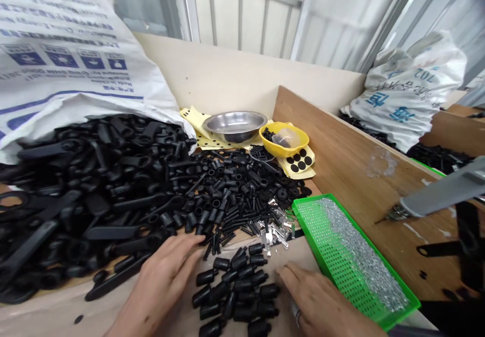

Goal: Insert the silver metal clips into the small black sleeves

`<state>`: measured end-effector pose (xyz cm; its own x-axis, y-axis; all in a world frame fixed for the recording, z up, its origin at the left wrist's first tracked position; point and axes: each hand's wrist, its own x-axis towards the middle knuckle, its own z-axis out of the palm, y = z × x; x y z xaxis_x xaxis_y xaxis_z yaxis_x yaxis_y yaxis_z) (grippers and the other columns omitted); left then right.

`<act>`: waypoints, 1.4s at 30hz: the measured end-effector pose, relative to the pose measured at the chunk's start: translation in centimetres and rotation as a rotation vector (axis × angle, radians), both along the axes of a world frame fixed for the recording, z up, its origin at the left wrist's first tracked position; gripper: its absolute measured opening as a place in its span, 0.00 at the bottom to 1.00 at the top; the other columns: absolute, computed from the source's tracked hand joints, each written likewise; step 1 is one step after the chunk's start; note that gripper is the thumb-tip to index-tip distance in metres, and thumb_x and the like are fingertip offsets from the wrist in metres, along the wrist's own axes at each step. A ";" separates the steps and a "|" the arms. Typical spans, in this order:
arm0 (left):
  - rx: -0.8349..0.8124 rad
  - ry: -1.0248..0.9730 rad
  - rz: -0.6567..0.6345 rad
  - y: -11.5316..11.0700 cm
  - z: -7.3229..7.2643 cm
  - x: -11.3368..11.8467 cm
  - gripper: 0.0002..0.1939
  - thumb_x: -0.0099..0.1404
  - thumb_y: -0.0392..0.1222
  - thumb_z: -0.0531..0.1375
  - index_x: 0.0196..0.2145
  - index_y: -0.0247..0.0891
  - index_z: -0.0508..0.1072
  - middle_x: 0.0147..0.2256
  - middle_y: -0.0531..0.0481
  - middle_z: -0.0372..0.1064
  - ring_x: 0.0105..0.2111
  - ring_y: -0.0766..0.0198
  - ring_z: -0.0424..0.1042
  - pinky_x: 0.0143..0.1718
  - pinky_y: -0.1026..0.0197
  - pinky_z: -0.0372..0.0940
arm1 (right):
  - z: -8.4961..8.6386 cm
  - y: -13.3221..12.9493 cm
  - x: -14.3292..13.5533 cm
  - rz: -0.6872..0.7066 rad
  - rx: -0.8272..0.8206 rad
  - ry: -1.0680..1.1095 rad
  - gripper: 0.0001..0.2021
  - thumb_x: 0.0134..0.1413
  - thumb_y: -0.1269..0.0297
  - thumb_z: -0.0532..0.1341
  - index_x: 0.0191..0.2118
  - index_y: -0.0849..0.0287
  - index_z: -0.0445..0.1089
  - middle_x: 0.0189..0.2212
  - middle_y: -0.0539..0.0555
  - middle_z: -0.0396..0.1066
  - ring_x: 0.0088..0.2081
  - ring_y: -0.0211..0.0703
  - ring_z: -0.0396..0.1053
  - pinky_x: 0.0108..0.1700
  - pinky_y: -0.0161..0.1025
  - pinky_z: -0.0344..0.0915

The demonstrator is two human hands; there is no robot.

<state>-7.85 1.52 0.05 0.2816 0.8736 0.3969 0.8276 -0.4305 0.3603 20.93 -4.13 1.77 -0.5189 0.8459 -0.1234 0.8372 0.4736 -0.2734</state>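
A group of small black cylindrical parts (pixel 237 291) lies on the worktop between my hands, each with a narrower end. My left hand (pixel 166 276) rests at its left, fingers stretched forward, the tips at the edge of a heap of loose black sleeves (pixel 212 200). On the other side, my right hand (pixel 318 296) lies palm down with fingers extended, the fingertips close beside the cylinders; a ring is on one finger. I see nothing held in either hand. Ahead of the group are black screws (pixel 248 210) and shiny metal clips (pixel 275 228).
Black handle-like parts (pixel 113 195) spill from a white sack (pixel 76 49) at left. A green tray (pixel 364 261) of small metal pieces stands at right, near a powered screwdriver (pixel 435 195) and a wooden divider (pixel 333 150). Behind are a steel bowl (pixel 235 125) and yellow bowl (pixel 284 147).
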 end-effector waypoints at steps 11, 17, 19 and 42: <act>-0.301 0.135 0.009 1.1 -0.6 1.7 0.12 0.61 0.33 0.51 0.32 0.37 0.74 0.31 0.44 0.75 0.33 0.54 0.75 0.33 0.57 0.68 | 2.1 8.8 -9.9 0.187 0.152 -0.062 0.12 0.46 0.77 0.54 0.38 0.59 0.63 0.37 0.55 0.65 0.37 0.46 0.64 0.34 0.39 0.62; -0.269 0.061 0.001 1.3 -1.4 2.0 0.10 0.61 0.35 0.52 0.31 0.37 0.74 0.30 0.44 0.74 0.34 0.55 0.74 0.34 0.58 0.68 | 0.6 10.1 -11.0 0.291 0.325 -0.106 0.06 0.54 0.75 0.53 0.36 0.59 0.64 0.34 0.55 0.63 0.39 0.48 0.60 0.36 0.42 0.61; -0.245 0.024 0.006 1.5 -1.5 2.1 0.10 0.61 0.35 0.53 0.31 0.38 0.74 0.29 0.45 0.74 0.33 0.55 0.74 0.34 0.58 0.68 | 0.7 10.5 -10.7 0.309 0.325 -0.093 0.07 0.53 0.76 0.53 0.35 0.59 0.65 0.34 0.55 0.63 0.38 0.47 0.60 0.36 0.41 0.60; -0.074 0.229 0.100 3.7 1.9 2.4 0.11 0.63 0.35 0.50 0.38 0.35 0.71 0.34 0.41 0.70 0.35 0.49 0.68 0.36 0.49 0.66 | 1.4 9.2 -8.1 -0.057 0.070 0.371 0.16 0.46 0.83 0.48 0.38 0.58 0.61 0.34 0.51 0.65 0.36 0.39 0.63 0.38 0.33 0.56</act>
